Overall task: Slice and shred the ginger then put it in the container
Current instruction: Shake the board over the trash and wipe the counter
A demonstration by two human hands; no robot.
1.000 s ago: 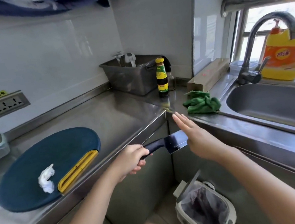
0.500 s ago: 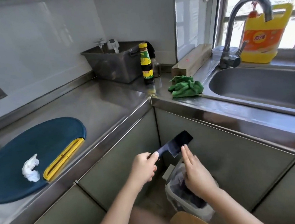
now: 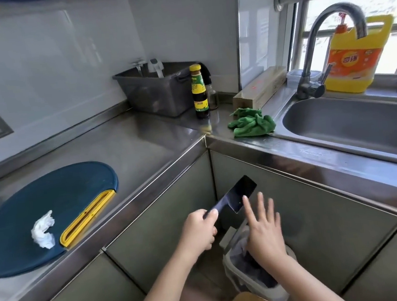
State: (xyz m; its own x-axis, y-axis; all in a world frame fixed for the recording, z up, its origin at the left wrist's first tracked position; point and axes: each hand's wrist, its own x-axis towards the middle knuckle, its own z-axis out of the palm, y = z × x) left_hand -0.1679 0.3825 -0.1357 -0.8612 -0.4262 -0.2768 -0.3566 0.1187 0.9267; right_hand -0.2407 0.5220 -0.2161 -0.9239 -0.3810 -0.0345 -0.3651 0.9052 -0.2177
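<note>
left grip [image 3: 199, 232] curled round knife [image 3: 240, 193] handle, right grip [image 3: 263, 228] spread beside blade

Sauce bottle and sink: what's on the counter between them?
Head view: a crumpled green cloth lies between the sauce bottle and sink, a long cardboard box just behind it.

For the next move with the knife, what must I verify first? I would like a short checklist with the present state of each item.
1. Knife firmly held: the left hand grips the handle, ok.
2. Right hand away from the blade: it is open, with the index fingertip right at the blade, not ok.
3. Trash bin open below the hands: ok.
4. Blade free of scraps: cannot tell, the blade is dark.
5. Cutting board ready for use: a crumpled tissue lies on it, not ok.
</note>
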